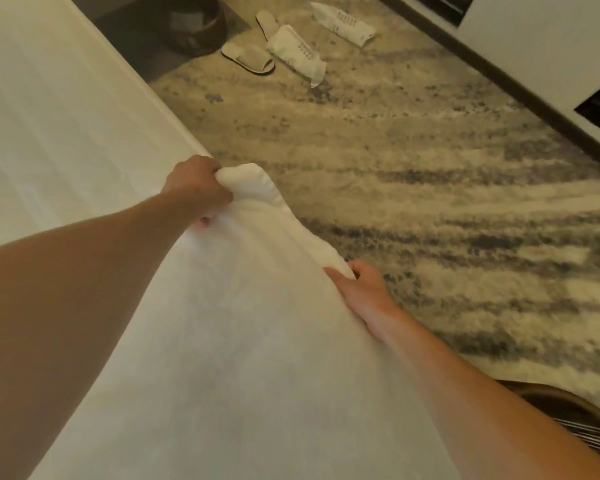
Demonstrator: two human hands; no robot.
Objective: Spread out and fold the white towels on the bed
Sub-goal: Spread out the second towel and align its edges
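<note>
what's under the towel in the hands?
Not visible: the towel, gripped by the left hand and right hand, covers everything beneath. Left of it the bed sheet shows, right of it the carpet.

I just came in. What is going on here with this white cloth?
A person holds a white towel in both bare hands, next to the bed. The left hand has its grip on a bunched part of the towel's far edge, and the right hand holds the same edge closer in. The rest of the towel spreads wide toward the camera. A pair of slippers lies on the carpet.
</note>
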